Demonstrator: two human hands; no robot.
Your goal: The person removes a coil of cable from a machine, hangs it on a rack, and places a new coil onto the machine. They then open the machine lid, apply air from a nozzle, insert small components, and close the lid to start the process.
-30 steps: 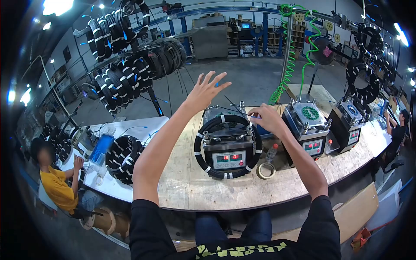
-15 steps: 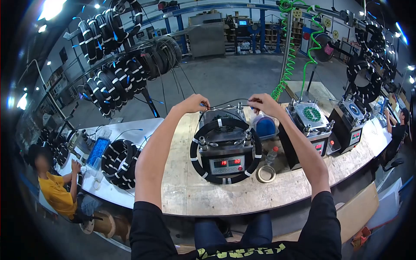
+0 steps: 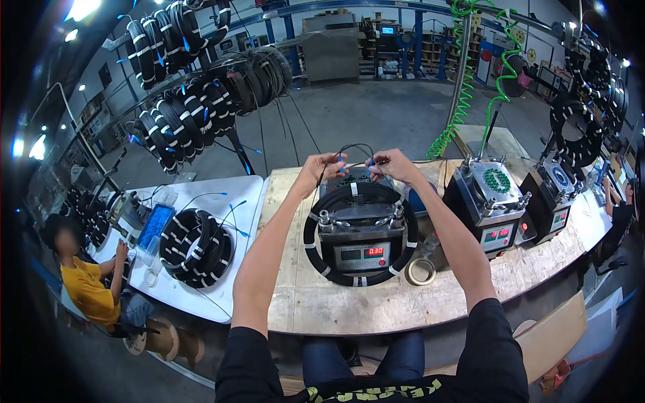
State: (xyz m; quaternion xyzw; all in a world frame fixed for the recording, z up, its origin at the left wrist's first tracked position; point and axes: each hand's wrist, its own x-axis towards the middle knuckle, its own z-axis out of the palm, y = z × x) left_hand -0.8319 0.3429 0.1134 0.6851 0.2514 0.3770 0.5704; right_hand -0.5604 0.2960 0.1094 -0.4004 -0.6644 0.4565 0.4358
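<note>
My left hand (image 3: 322, 169) pinches one end of a thin black cable near a blue connector (image 3: 340, 160). Across from it, my right hand (image 3: 395, 166) grips the other end by a second blue connector (image 3: 371, 165). Between the hands the cable (image 3: 356, 146) arches upward in a small loop. Below them a taped black cable coil (image 3: 311, 236) leans around the front of a metal-topped machine (image 3: 366, 232). Its red display (image 3: 375, 252) reads 0.30. My fingers and the coil partly hide the machine's top.
A tape roll (image 3: 420, 271) and a bottle (image 3: 431, 243) stand right of the coil. Two similar machines (image 3: 496, 180) sit further right. More coils (image 3: 195, 250) lie on the white table (image 3: 232, 305) at left, near a seated person in yellow (image 3: 91, 289). Coils (image 3: 178, 127) hang overhead.
My hands have come closer together, bending the cable into a tighter, higher arch. The machine's display has gone from 19 and 30 to 0.30. The whole view has shifted slightly.
</note>
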